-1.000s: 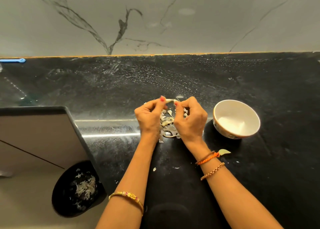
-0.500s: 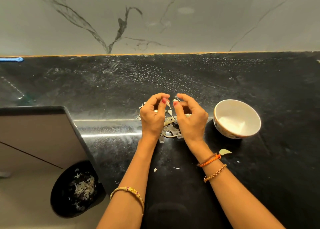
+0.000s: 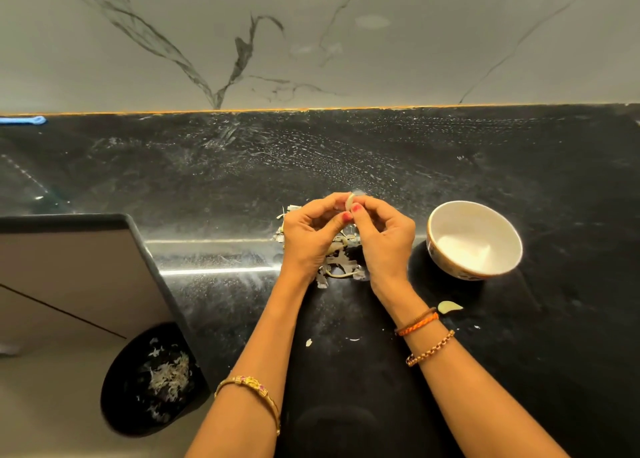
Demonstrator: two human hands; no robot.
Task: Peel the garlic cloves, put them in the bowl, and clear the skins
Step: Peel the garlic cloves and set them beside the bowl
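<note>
Left hand (image 3: 308,239) and right hand (image 3: 384,239) together pinch one garlic clove (image 3: 350,202) at the fingertips above a heap of skins (image 3: 341,262), peeling apparently under way. The bowl (image 3: 446,215) to the right appears empty. A loose clove (image 3: 449,307) lies on the countertop (image 3: 519,371); judged early-to-mid task, skins uncleared.

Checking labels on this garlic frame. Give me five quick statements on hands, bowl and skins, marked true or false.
1. Both hands, left hand and right hand, pinch one garlic clove. True.
2. The bowl is full of cloves. False: none can be seen in it.
3. The skins lie on the counter under the hands. True.
4. The bowl is to the person's left. False: right.
5. A loose clove lies inside the bowl. False: on the counter, near the right wrist.
</note>
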